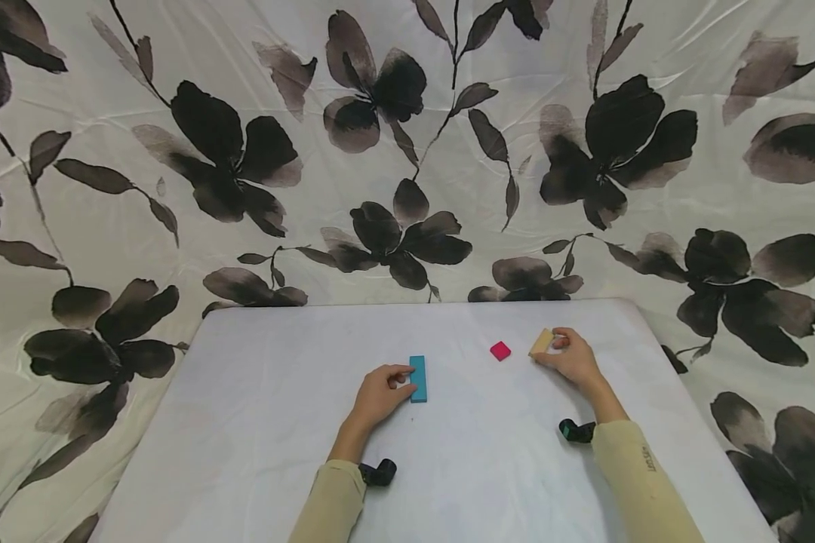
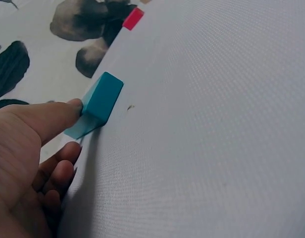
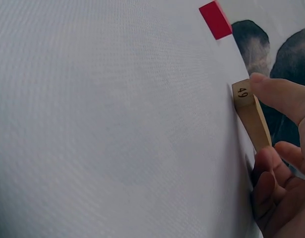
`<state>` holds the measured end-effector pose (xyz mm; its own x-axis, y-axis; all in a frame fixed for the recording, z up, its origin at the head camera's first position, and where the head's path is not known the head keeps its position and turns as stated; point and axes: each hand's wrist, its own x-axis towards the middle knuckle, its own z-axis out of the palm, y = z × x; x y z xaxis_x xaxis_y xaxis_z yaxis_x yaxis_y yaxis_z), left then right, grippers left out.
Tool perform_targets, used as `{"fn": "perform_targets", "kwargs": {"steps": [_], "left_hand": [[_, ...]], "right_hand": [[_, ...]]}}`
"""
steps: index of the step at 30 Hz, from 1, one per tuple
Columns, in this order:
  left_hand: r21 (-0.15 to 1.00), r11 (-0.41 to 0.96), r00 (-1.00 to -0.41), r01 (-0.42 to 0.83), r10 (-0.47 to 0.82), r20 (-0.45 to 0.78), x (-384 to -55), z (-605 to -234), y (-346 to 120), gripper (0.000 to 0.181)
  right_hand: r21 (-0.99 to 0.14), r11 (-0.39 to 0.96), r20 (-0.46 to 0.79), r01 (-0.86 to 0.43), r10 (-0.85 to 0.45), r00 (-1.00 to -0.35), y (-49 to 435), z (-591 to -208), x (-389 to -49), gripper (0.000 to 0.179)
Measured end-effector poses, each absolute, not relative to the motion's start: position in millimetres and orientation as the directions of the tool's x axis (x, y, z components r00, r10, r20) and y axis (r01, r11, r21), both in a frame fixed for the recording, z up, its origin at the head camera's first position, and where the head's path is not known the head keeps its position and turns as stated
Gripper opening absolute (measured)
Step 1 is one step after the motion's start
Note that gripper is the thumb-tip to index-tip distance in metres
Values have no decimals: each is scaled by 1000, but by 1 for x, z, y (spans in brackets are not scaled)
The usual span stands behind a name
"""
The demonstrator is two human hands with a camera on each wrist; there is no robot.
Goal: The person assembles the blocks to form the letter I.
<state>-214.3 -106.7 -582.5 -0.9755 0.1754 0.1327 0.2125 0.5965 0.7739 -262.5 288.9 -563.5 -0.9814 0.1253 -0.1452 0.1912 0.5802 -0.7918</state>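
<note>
Thumb and index fingertip of my left hand (image 1: pixel 378 394) touch the left long side of a blue block (image 1: pixel 419 379) lying on the white table. In the left wrist view, the thumb of my left hand (image 2: pixel 24 148) meets the face of the blue block (image 2: pixel 104 99), its other fingers bent below. To the right, my right hand (image 1: pixel 577 362) pinches a plain wooden block (image 1: pixel 541 342) near its two ends. The right wrist view shows "49" printed on the near end of the wooden block (image 3: pixel 251 114). A red block (image 1: pixel 500 351) lies between the hands, untouched.
The white table (image 1: pixel 278 422) ends at a back edge just behind the blocks. Beyond it hangs a pale cloth (image 1: pixel 489 45) with dark flowers. A small dark speck (image 2: pixel 130 107) marks the tabletop near the blue block. Black wrist devices (image 1: pixel 379 473) sit by both sleeves.
</note>
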Motion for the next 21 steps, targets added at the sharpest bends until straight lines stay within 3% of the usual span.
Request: {"fn": "perform_targets", "kwargs": {"steps": [11,21], "left_hand": [[764,610,-977,210,169,133,-212,-581,-107,30],[779,594,-977,203,175,122,-213,-579,-108,31]], "right_hand": [[-769,598,-172,225,147,-974,283,-563,-261,94],[-732,645,-161,220,150,-976,283,-566,-265,92]]}}
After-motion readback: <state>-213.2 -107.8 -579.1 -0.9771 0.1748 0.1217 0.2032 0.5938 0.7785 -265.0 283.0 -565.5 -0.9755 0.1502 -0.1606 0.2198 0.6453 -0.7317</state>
